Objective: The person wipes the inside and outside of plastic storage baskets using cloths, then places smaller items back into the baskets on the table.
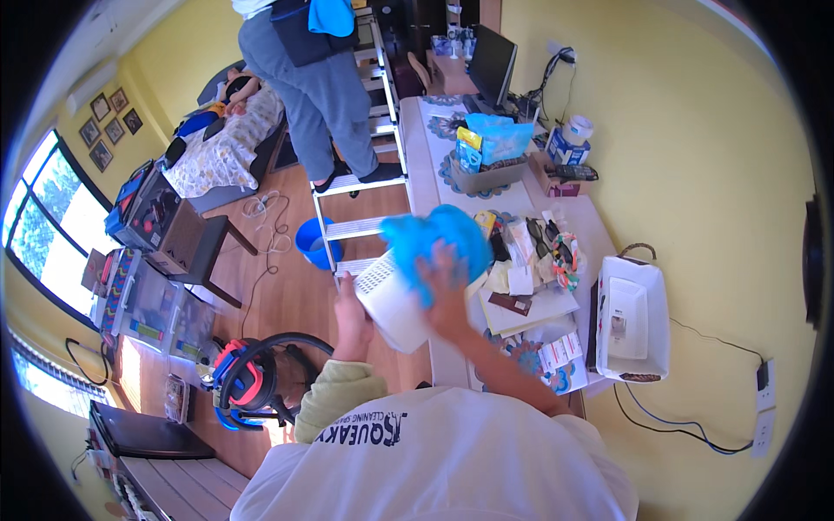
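Note:
My left hand grips a white plastic basket by its side, and a patch of small perforations shows near that hand. The basket is tilted in front of my chest, over the gap between the floor and the table. Against its right side my right hand presses a bunched blue cloth. The hand and cloth are blurred. The cloth covers the basket's upper end, so what is inside cannot be seen.
A long table on my right bears papers, sunglasses and a small box. Ahead, a person stands on an aluminium stepladder beside a blue bucket. A vacuum cleaner sits at left. A white basket stands by the wall.

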### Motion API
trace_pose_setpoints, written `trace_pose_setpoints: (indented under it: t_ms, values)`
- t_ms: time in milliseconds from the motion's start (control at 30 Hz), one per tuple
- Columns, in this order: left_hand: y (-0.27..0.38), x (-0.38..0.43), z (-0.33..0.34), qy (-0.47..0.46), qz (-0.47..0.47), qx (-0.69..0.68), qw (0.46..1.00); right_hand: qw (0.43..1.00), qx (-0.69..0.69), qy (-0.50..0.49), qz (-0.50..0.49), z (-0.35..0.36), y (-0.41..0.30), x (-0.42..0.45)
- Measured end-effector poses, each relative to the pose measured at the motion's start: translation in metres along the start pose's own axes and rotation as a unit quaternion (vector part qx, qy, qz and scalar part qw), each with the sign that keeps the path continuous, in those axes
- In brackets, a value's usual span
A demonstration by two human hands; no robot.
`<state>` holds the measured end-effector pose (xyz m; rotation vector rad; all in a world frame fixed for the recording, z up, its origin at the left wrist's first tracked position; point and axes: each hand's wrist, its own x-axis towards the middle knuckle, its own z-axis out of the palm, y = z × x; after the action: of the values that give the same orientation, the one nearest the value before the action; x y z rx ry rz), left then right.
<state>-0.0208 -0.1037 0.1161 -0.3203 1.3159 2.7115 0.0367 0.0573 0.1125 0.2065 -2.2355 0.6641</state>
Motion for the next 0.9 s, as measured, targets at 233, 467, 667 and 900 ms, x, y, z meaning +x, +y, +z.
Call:
trace_pose_setpoints:
  t_ms: [233,467,667,900]
  values:
    - [0.028,-0.025,-0.001,-0.098,0.002,0.111,0.989,0.746,0.499,-0.120,0.424,-0.046,0.096,0.013]
    - [0.023,-0.013,-0.007,-0.239,0.336,0.653,0.635,0.918,0.249,-0.082,0.297,-0.064,-0.001,0.028]
    - [-0.013,-0.034,0.014,-0.145,0.319,0.534,0.769,0.806,0.441,0.078,0.388,-0.032,0.010,0.017]
    - [-0.002,-0.029,0.015,-0.094,0.328,0.380,0.860,0.865,0.462,-0.077,0.182,-0.090,-0.005,0.011]
